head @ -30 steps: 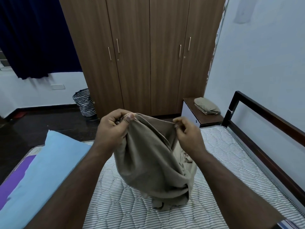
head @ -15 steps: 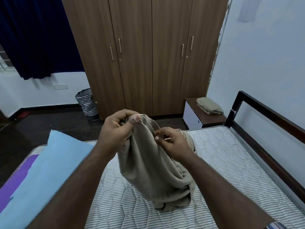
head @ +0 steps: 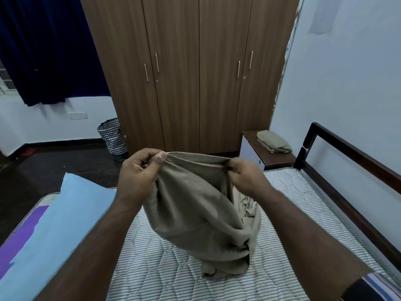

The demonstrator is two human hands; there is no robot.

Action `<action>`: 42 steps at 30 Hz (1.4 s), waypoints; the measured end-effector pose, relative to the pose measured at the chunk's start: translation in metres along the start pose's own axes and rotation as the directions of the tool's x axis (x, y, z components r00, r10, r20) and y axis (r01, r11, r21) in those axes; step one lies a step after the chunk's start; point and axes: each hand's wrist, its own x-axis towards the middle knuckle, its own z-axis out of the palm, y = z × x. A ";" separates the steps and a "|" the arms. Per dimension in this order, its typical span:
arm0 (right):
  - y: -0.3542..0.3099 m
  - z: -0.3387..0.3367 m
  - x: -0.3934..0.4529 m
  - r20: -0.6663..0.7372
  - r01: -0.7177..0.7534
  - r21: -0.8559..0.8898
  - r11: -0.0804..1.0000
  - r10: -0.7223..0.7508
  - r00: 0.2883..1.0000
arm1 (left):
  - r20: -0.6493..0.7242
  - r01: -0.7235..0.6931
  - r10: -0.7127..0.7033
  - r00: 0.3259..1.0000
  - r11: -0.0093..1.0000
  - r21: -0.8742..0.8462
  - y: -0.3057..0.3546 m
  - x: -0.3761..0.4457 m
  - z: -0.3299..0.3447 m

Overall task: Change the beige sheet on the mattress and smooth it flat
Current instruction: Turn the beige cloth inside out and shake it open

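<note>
Over the mattress, arms: both forearms reach forward from the lower corners, meeting at chest height.
Left hand (head: pixel 138 170): raised, knuckles up, thumb on top.
Right hand (head: pixel 245 174): level with the left, just apart from it.
Mattress (head: pixel 303 213): striped, bare, quilted.
Pillow (head: pixel 56 231): light blue, at the left edge.
Room: brown wardrobe (head: pixel 191 72) ahead, basket (head: pixel 114 136) at its left, bedside table (head: pixel 271 155) bearing folded cloth (head: pixel 273 141), dark frame (head: pixel 355 161) along the right wall.
Grip, left: thumb and curled fingers pinch the sheet's top hem.
Grip, right: fingers bunched on the same hem.
Sheet (head: pixel 199 209): beige, stretched between hands, hanging crumpled onto mid-mattress.
</note>
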 end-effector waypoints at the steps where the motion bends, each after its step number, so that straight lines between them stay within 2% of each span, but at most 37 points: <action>1: -0.002 -0.009 0.002 -0.021 -0.008 0.025 1.000 0.009 1.000 | -0.008 -0.013 0.013 1.000 1.000 -0.001 0.002 0.002 0.000; 4: -0.011 -0.021 0.000 0.005 -0.022 0.152 0.988 0.022 1.000 | -0.016 -0.057 0.056 0.998 0.998 -0.031 0.011 0.008 0.002; 8: -0.024 0.006 -0.018 0.211 -0.053 0.249 0.967 -0.001 0.978 | 0.050 -0.043 0.047 0.998 0.996 -0.078 0.016 0.011 0.007; 10: -0.029 0.025 -0.023 0.176 -0.019 0.229 0.973 -0.022 0.984 | 0.089 -0.005 0.016 0.996 0.993 -0.114 0.015 0.008 0.009; 12: -0.034 0.039 -0.026 0.096 0.005 0.280 0.960 -0.033 0.995 | 0.096 0.006 0.007 0.995 0.991 -0.136 0.015 0.005 0.008; 15: -0.036 0.047 -0.024 0.073 -0.026 0.347 0.938 0.000 0.997 | 0.100 0.002 0.013 0.995 0.989 -0.147 0.016 0.002 0.004; 18: -0.040 0.046 -0.020 0.138 -0.085 0.289 0.954 0.047 0.989 | 0.088 0.006 0.004 0.996 0.993 -0.122 0.014 0.000 0.000; 20: -0.038 0.033 -0.012 0.141 -0.099 0.183 0.978 0.073 0.987 | 0.052 0.005 -0.002 0.999 0.998 -0.056 0.009 0.000 -0.006; 22: -0.037 0.002 0.004 0.038 -0.066 0.049 0.997 0.064 0.997 | 0.011 0.020 -0.020 1.000 0.999 0.048 -0.001 0.005 -0.013; 24: -0.048 -0.046 0.023 -0.157 0.039 -0.072 0.997 -0.050 0.986 | 0.039 0.044 -0.049 0.998 0.991 0.125 -0.006 0.015 -0.017; 25: -0.058 -0.070 0.033 -0.294 0.119 -0.143 0.983 -0.157 0.943 | 0.062 0.019 -0.028 0.998 0.989 0.146 -0.003 0.021 -0.015; 27: -0.082 -0.107 0.045 -0.563 0.253 -0.255 0.933 -0.356 0.745 | 0.025 -0.110 0.108 0.994 0.985 0.135 0.014 0.037 -0.007; 28: -0.089 -0.115 0.048 -0.643 0.280 -0.263 0.923 -0.384 0.662 | -0.034 -0.181 0.186 0.982 0.977 0.117 0.026 0.045 -0.004; 29: -0.092 -0.117 0.046 -0.656 0.290 -0.251 0.924 -0.383 0.651 | -0.092 -0.213 0.222 0.971 0.972 0.104 0.034 0.053 -0.002; 30: -0.087 -0.112 0.043 -0.583 0.273 -0.237 0.933 -0.361 0.728 | -0.109 -0.189 0.202 0.973 0.975 0.116 0.037 0.060 -0.004; 31: -0.079 -0.104 0.039 -0.434 0.211 -0.225 0.951 -0.292 0.852 | -0.070 -0.112 0.125 0.990 0.979 0.170 0.034 0.067 -0.007; 32: -0.069 -0.095 0.033 -0.242 0.109 -0.237 0.965 -0.168 0.956 | 0.033 -0.002 -0.007 0.999 0.963 0.268 0.027 0.074 -0.010; 33: -0.060 -0.092 0.027 -0.101 0.019 -0.250 0.968 -0.045 0.994 | 0.153 0.082 -0.147 0.977 0.926 0.369 0.022 0.077 -0.014; 34: -0.057 -0.097 0.024 -0.064 -0.022 -0.241 0.970 0.006 0.998 | 0.221 0.096 -0.208 0.953 0.898 0.429 0.019 0.078 -0.015; 35: -0.058 -0.107 0.026 -0.102 -0.011 -0.221 0.975 -0.012 0.995 | 0.222 0.045 -0.154 0.963 0.902 0.428 0.021 0.080 -0.015; 36: -0.065 -0.121 0.028 -0.213 0.038 -0.219 0.975 -0.086 0.973 | 0.163 -0.061 -0.003 0.987 0.920 0.386 0.027 0.082 -0.012; 37: -0.075 -0.135 0.032 -0.383 0.104 -0.245 0.964 -0.195 0.903 | 0.048 -0.196 0.192 0.980 0.915 0.352 0.039 0.083 -0.009; 38: -0.086 -0.147 0.035 -0.550 0.162 -0.268 0.950 -0.289 0.784 | -0.086 -0.330 0.376 0.923 0.884 0.332 0.054 0.082 -0.006; 39: -0.096 -0.155 0.035 -0.664 0.221 -0.276 0.935 -0.352 0.660 | -0.186 -0.428 0.496 0.848 0.848 0.311 0.066 0.082 -0.003; 40: -0.100 -0.157 0.035 -0.702 0.238 -0.274 0.932 -0.363 0.613 | -0.213 -0.457 0.519 0.828 0.844 0.280 0.071 0.085 -0.001; 41: -0.097 -0.151 0.033 -0.644 0.222 -0.285 0.932 -0.358 0.676 | -0.179 -0.408 0.458 0.871 0.876 0.256 0.070 0.087 0.001; 42: -0.089 -0.137 0.029 -0.486 0.166 -0.299 0.940 -0.300 0.821 | -0.095 -0.301 0.340 0.936 0.909 0.289 0.063 0.089 0.001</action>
